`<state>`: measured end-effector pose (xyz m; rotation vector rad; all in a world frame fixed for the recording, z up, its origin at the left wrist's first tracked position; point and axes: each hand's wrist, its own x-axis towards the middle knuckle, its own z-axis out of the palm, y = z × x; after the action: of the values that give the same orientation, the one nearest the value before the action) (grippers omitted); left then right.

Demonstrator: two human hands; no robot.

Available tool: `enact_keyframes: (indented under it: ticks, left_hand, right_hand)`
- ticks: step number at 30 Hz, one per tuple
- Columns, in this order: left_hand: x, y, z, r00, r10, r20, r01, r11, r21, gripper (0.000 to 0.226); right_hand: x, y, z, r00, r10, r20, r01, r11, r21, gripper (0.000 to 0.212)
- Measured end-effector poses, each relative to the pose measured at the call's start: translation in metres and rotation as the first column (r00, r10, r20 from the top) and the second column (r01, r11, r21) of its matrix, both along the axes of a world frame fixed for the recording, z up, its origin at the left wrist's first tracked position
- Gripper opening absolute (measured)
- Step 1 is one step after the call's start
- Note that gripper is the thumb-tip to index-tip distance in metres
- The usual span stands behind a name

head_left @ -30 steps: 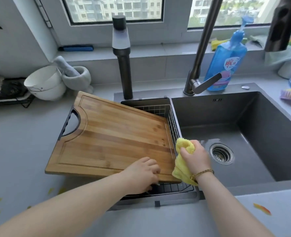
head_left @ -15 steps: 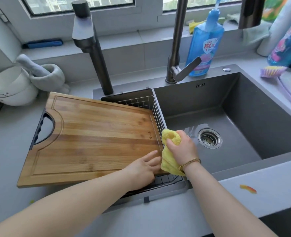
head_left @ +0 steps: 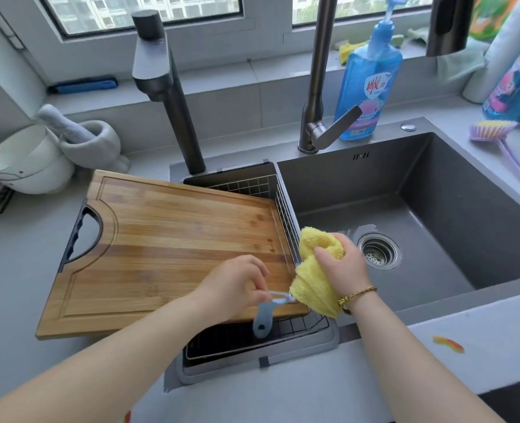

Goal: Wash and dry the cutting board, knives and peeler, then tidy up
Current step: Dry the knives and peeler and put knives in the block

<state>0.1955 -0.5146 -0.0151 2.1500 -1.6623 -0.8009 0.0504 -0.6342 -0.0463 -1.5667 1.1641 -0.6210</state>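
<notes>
Reaches in from lower left with a bare forearm; pinches the peeler (head_left: 263, 320) near its head in the left grip (head_left: 237, 285), fingers curled, knuckles up. Comes in from lower right; clutches the yellow cloth (head_left: 312, 290) in the right grip (head_left: 341, 267), bracelet (head_left: 358, 294) at the wrist. Holds both grips just beside each other.

Grey counter (head_left: 14, 270) runs wall to wall, with a dark grey sink (head_left: 481, 193) set into it and a steel drain (head_left: 379, 251) in the basin floor. Two dark metal taps: short tap (head_left: 167, 87) left, tall tap (head_left: 321, 56) with a side lever behind the basin. Grey tiled backsplash (head_left: 231, 108) rises to a pale windowsill (head_left: 210, 74). Dark-framed windows (head_left: 145, 7) above look onto apartment blocks and greenery. Soft daylight. Along the back: blue soap bottle (head_left: 371, 71), white bowl (head_left: 30, 166), grey mortar (head_left: 100, 145).
</notes>
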Motion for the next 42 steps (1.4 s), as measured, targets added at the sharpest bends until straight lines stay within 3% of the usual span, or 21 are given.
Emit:
enact_keyframes:
  ticks: [2,5,10,14,17,20,23,27,33,37,42]
  left_hand:
    - [0.009,0.0,0.012,0.958,0.195,-0.213,-0.203,0.979,-0.02,0.019]
    - [0.021,-0.003,0.024,0.822,0.361,-0.44,-0.414,0.91,-0.025,0.02]
    - [0.016,-0.01,0.04,0.654,0.382,-0.653,-0.505,0.863,-0.001,0.016]
    - [0.005,-0.015,0.047,0.629,0.351,-0.693,-0.517,0.856,-0.035,0.012]
    - [-0.001,-0.018,0.047,0.592,0.387,-0.707,-0.573,0.819,-0.031,0.005]
    - [-0.005,-0.016,0.041,0.547,0.461,-0.699,-0.631,0.775,0.018,0.005]
    - [-0.015,-0.007,0.03,0.668,0.512,-0.54,-0.557,0.825,0.094,0.019]
    - [-0.03,-0.005,0.021,0.683,0.481,-0.549,-0.444,0.871,0.211,0.035]
    - [-0.032,-0.011,0.021,0.632,0.512,-0.582,-0.506,0.841,0.19,0.034]
    - [-0.02,-0.011,0.026,0.619,0.564,-0.547,-0.613,0.782,0.112,0.034]
    - [0.002,-0.009,0.033,0.665,0.605,-0.437,-0.656,0.753,0.044,0.025]
  right_hand:
    - [-0.004,-0.002,0.009,0.999,0.036,0.031,-0.036,0.999,0.007,0.02]
    - [-0.008,-0.001,0.026,0.985,0.171,-0.014,-0.171,0.985,0.003,0.02]
    - [0.003,0.018,0.044,0.878,0.468,-0.105,-0.468,0.884,0.025,0.009]
    - [0.014,0.032,0.045,0.819,0.567,-0.085,-0.564,0.824,0.06,0.008]
    - [0.018,0.033,0.047,0.863,0.504,-0.04,-0.501,0.862,0.078,0.004]
    - [0.02,0.027,0.049,0.959,0.273,0.081,-0.283,0.945,0.164,0.014]
    - [0.021,0.018,0.05,0.991,0.07,0.113,-0.092,0.974,0.206,0.014]
    - [0.024,0.016,0.051,0.991,0.031,0.129,-0.054,0.982,0.181,0.017]
    - [0.026,0.018,0.047,0.993,0.028,0.115,-0.05,0.979,0.197,0.024]
    - [0.014,0.018,0.046,0.979,-0.151,0.136,0.112,0.959,0.261,0.019]
    - [0.003,0.03,0.043,0.936,-0.287,0.205,0.296,0.955,-0.01,0.009]
